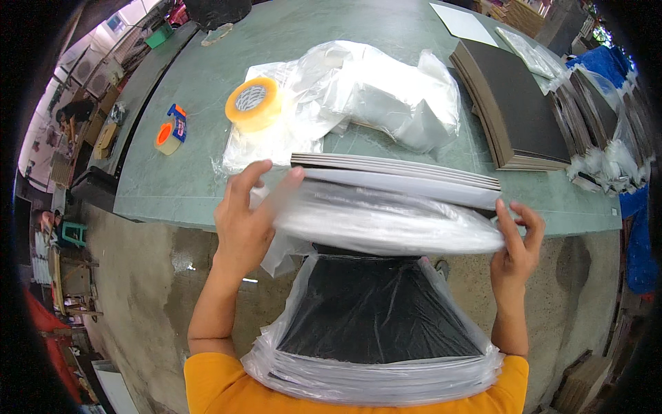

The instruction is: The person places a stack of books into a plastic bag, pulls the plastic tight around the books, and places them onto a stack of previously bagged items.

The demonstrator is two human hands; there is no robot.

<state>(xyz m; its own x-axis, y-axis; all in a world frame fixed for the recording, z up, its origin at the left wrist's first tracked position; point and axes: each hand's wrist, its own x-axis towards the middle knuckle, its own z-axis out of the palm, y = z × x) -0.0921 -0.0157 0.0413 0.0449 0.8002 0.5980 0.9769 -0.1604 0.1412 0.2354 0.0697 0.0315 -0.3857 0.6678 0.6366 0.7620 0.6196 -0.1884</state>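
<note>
Between my two hands stands a stack of thin boards (400, 181), white and grey with dark edges, at the table's near edge. A clear plastic bag (386, 224) wraps its near side, and its loose end hangs at the left. My left hand (245, 221) is at the left end, its blurred thumb against the bagged stack and its fingers curved up. At the right end, my right hand (517, 238) touches the corner with bent fingers. Nearer to me, against my body, is a black-faced bundle (379, 310) in clear plastic.
On the green table (200, 76) lie clear plastic bags (372, 90), a large yellowish tape roll (252, 102) and an orange-and-blue tape dispenser (172, 130). Dark boards (517, 103) are stacked at the right, beside plastic-wrapped bundles (600, 124). People work far left.
</note>
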